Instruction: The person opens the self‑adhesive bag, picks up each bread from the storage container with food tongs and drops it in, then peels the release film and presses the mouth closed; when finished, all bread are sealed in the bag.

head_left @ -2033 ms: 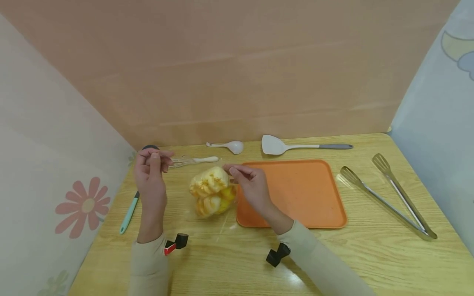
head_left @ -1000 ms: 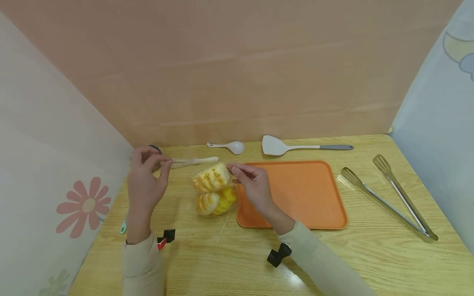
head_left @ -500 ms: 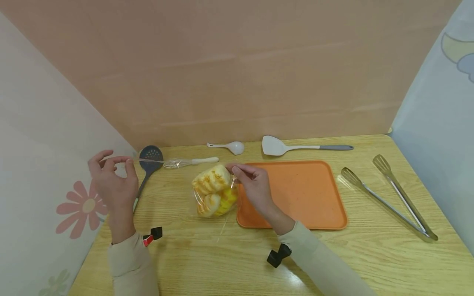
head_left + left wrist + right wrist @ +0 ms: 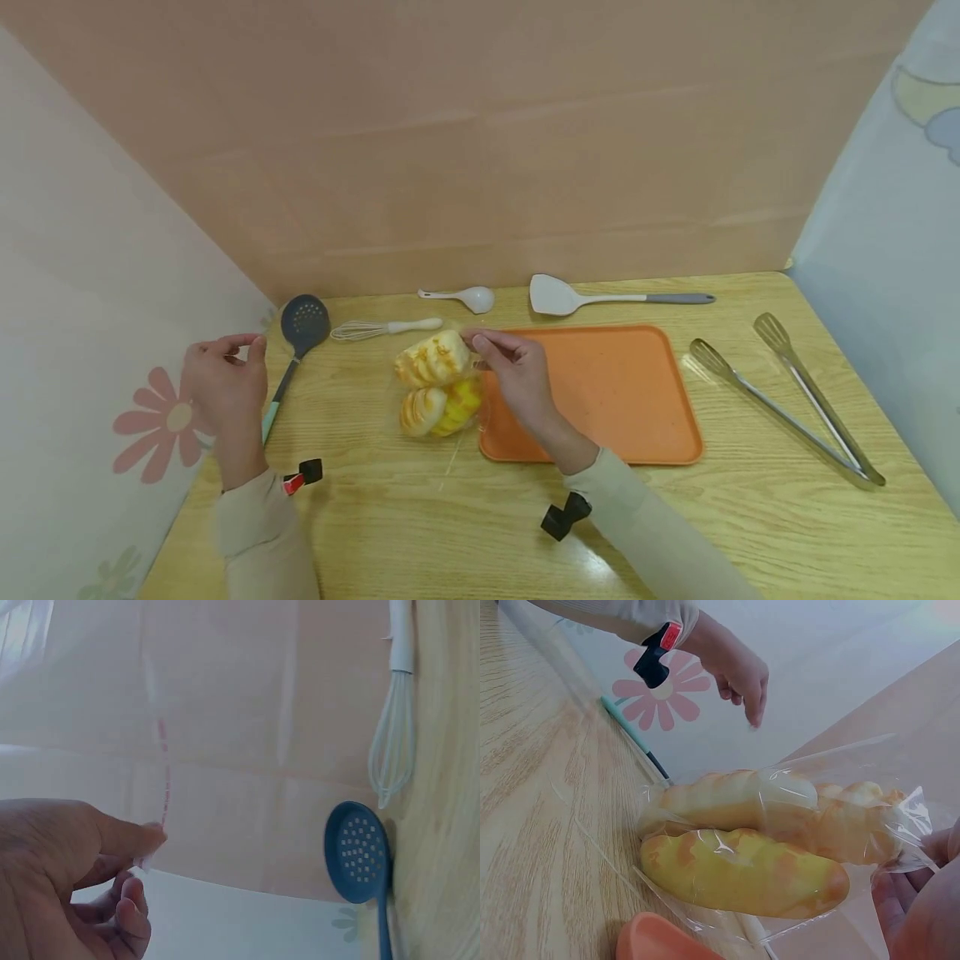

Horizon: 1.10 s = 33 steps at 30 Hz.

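Note:
My right hand (image 4: 521, 367) pinches the top corner of a clear plastic bag (image 4: 840, 757) just left of the orange tray (image 4: 600, 392). Inside are several bread rolls (image 4: 431, 360), some pale with browned stripes and one yellow (image 4: 742, 874). Well to the left of the bag, my left hand (image 4: 227, 379) is raised, thumb and fingertips pressed together. Between them it pinches a thin clear plastic strip with red print (image 4: 166, 787), which rises in a slight curve in the left wrist view.
Beside my left hand lies a dark slotted skimmer (image 4: 305, 321) with a green handle. A whisk (image 4: 382, 328), a white ladle (image 4: 472, 298) and a white spatula (image 4: 555, 296) line the back. Metal tongs (image 4: 795, 417) lie on the right. Walls bound the left, back and right.
My left hand has moved left, away from the bag, drawing out a thin strip and uncovering the skimmer. My right hand has stayed at the bag's corner.

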### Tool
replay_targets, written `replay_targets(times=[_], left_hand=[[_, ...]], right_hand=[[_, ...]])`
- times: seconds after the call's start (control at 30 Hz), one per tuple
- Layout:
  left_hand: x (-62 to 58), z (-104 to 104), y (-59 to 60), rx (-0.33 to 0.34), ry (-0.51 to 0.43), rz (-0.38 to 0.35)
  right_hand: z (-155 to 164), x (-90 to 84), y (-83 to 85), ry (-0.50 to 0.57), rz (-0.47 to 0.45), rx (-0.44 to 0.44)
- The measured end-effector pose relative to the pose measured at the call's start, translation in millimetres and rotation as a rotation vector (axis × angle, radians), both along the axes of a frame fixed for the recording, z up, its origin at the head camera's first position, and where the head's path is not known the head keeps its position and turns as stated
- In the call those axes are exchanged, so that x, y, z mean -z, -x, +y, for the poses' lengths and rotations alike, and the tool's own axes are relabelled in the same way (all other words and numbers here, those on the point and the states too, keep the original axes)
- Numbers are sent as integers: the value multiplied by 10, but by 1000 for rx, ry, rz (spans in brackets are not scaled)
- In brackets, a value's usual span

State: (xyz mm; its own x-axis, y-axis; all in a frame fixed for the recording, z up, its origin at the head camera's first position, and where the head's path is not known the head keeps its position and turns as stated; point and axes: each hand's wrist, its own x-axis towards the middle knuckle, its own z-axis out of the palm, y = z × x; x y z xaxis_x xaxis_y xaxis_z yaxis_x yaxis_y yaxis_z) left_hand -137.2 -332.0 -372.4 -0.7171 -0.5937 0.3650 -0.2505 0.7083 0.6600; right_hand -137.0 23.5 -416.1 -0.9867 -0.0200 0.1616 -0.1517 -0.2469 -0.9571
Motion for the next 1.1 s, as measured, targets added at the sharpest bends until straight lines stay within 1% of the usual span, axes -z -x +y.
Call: replay_targets(times=[0.07,0.17,0.33,0.4,0.5,0.63,0.7,0.77,0.83,0.87,1.0,1.1], left_hand=[[76,-34,49,30,22,-31],[167,-59,104,70,46,-52],[333,-93,145,138,80,-66],[407,-111,159,164,82,-86],[494,-127,171,188,55,-139],[586,-136,186,192,-4,-208],[637,-145,206,193,-40,-217],[687,-154,232,200,-75,-210],[723,-163,254,218,-113,-204],[735,-166,262,229,-115,-205],[730,-162,267,281,-46,-212],[709,-150,258,283,3,-196]], right_hand=[[-2,-4,-2,1,0,0],[-4,-2,-3,3,6,-1],[-7,3,4,3,16,-7],[-8,5,7,3,14,-9],[-7,8,8,2,11,-10],[-1,10,8,4,7,-11],[1,8,9,6,6,-12],[2,6,8,8,5,-13],[2,3,8,10,5,-15],[2,2,8,11,5,-16],[-2,2,7,18,5,-18],[-5,7,6,24,5,-20]])
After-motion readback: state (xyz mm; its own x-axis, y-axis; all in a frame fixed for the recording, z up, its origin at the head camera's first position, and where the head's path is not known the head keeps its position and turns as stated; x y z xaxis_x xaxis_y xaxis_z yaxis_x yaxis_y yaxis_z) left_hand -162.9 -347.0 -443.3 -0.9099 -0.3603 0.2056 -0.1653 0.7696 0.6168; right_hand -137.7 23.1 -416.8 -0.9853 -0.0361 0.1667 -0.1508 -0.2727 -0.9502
